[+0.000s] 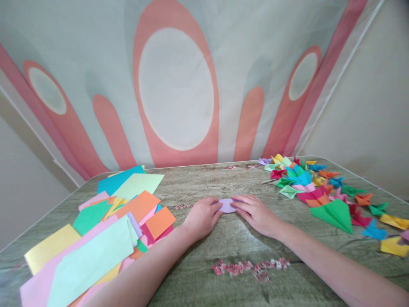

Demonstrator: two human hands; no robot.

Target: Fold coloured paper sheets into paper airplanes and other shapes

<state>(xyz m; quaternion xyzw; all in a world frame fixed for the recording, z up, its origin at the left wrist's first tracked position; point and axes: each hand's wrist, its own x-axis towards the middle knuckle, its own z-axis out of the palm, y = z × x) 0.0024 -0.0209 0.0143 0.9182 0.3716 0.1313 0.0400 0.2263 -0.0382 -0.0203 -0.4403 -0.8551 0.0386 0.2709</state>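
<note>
A small folded piece of lilac paper (226, 206) lies at the middle of the table, between my two hands. My left hand (203, 216) grips its left end, fingers bent and thumb close to the near edge. On the right end, the fingers of my right hand (255, 214) are pressed together over the paper. Both ends are hidden under the fingertips, so the folds there cannot be made out.
Loose coloured paper sheets (92, 256) are heaped on the left, partly behind my left forearm. Many small folded paper shapes (303, 179) and a larger green paper plane (335, 215) spread over the right. The wood-patterned table (191, 273) meets a pink-and-grey printed cloth (179, 157) behind.
</note>
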